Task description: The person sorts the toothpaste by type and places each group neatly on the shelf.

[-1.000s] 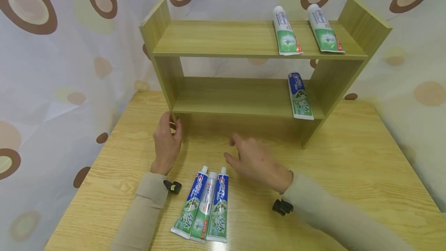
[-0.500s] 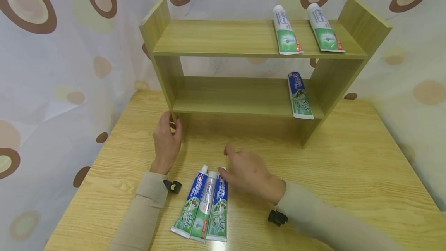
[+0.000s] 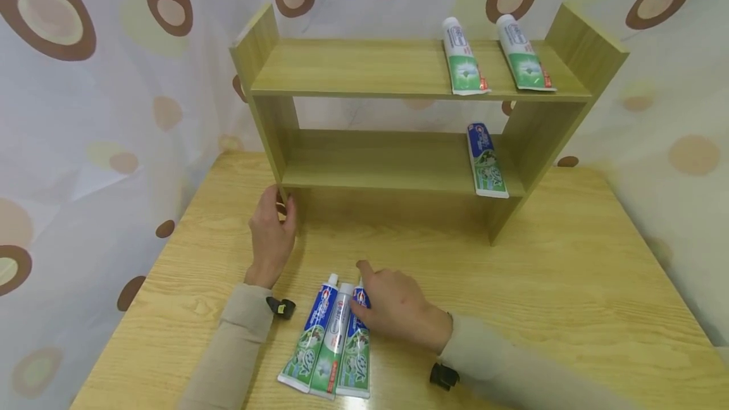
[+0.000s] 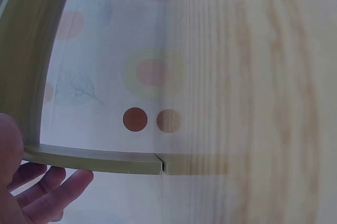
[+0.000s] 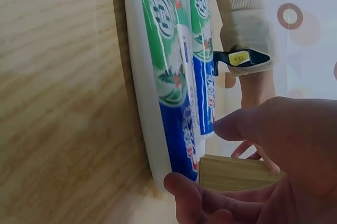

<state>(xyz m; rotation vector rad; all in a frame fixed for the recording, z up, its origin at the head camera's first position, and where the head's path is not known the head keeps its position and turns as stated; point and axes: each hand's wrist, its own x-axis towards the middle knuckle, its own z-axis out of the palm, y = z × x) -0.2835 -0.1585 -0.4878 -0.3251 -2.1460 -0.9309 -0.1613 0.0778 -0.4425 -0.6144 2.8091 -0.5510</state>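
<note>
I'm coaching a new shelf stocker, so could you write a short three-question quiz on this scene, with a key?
1. Count: How many toothpaste tubes lie on the upper shelf?

2. True or false: The left hand grips the left side panel near its lower end.

3. Multiple choice: Of the three tubes on the table, which one is the right hand over, near its cap end?
a) the leftmost
b) the middle one
c) the rightmost tube

Key: 1. Two. 2. True. 3. c.
</note>
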